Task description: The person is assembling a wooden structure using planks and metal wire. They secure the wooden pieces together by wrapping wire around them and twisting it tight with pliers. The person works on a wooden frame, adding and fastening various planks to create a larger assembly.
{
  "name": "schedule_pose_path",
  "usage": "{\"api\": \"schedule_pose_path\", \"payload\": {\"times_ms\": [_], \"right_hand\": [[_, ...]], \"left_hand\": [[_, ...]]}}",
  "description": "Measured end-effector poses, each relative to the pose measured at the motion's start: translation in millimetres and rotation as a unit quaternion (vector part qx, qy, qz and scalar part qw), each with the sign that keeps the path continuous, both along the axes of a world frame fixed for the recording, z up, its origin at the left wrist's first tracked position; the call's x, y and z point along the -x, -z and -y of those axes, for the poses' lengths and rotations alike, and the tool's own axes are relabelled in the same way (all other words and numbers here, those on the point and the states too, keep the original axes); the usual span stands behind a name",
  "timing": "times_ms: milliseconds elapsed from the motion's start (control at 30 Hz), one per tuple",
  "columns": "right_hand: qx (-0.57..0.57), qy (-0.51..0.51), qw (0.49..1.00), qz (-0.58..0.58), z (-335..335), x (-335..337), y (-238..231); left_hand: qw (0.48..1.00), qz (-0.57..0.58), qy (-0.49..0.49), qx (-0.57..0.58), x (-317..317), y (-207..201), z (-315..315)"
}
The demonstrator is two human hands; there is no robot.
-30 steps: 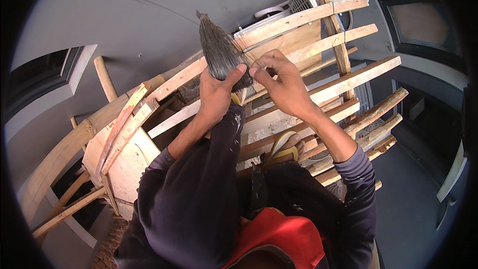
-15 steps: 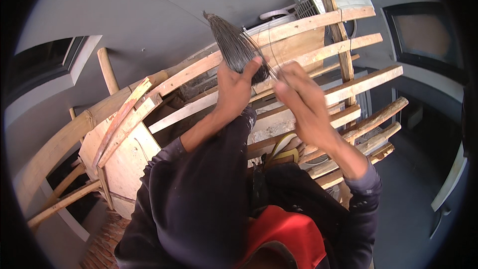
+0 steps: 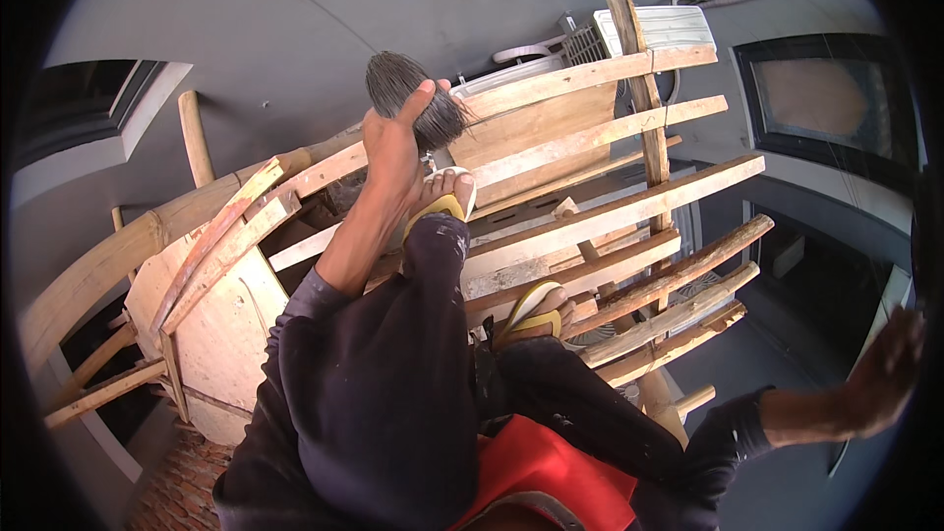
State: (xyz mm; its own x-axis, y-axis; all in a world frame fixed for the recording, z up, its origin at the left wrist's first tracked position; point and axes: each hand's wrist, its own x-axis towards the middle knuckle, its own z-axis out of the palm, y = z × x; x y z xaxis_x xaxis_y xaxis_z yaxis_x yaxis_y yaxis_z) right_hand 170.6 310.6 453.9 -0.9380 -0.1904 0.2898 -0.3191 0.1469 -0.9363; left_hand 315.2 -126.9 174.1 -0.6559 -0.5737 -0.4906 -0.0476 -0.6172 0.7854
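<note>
One scaffold (image 3: 688,113), two sandals (image 3: 544,320); left fingers (image 3: 414,104) grip one wire bundle (image 3: 395,82); right fingers (image 3: 902,336) unclear.

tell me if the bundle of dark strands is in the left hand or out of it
In it: the left hand grips the bundle of dark strands, its fingers closed around it.

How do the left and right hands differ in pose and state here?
The left hand grips the dark wiry bundle; the right hand is well away from it, and whether it holds anything is unclear. The left hand sits left of centre and looks fairly sharp, while the right hand is near the picture's right rim, blurred. Both are bare, with dark sleeves.
</note>
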Motion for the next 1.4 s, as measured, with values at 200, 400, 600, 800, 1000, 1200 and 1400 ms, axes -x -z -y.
{"api": "schedule_pose_path", "payload": {"times_ms": [200, 400, 600, 800, 1000, 1200, 1400], "right_hand": [[-0.226, -0.102, 0.968, -0.030, 199, -19, 140], [-0.188, -0.239, 0.950, 0.065, 283, -63, 253], [-0.209, -0.241, 0.943, 0.097, 298, -82, 270], [-0.223, -0.308, 0.920, 0.098, 299, -68, 269], [-0.132, -0.339, 0.896, 0.255, 300, -51, 269], [-0.171, -0.386, 0.901, 0.098, 283, -66, 207], [-0.107, -0.276, 0.953, 0.056, 213, -45, 97]], "left_hand": [[1.000, 0.011, 0.005, 0.001, -9, -4, -6], [1.000, -0.014, 0.024, 0.001, -5, -2, -6], [1.000, -0.005, -0.004, -0.011, -10, -4, -1], [0.999, 0.012, 0.023, 0.024, -13, 2, 1], [0.996, 0.038, 0.051, 0.055, -15, 5, -3], [0.998, 0.005, 0.023, 0.052, -4, -2, -9], [0.993, -0.048, -0.095, -0.050, -14, -3, 23]]}}
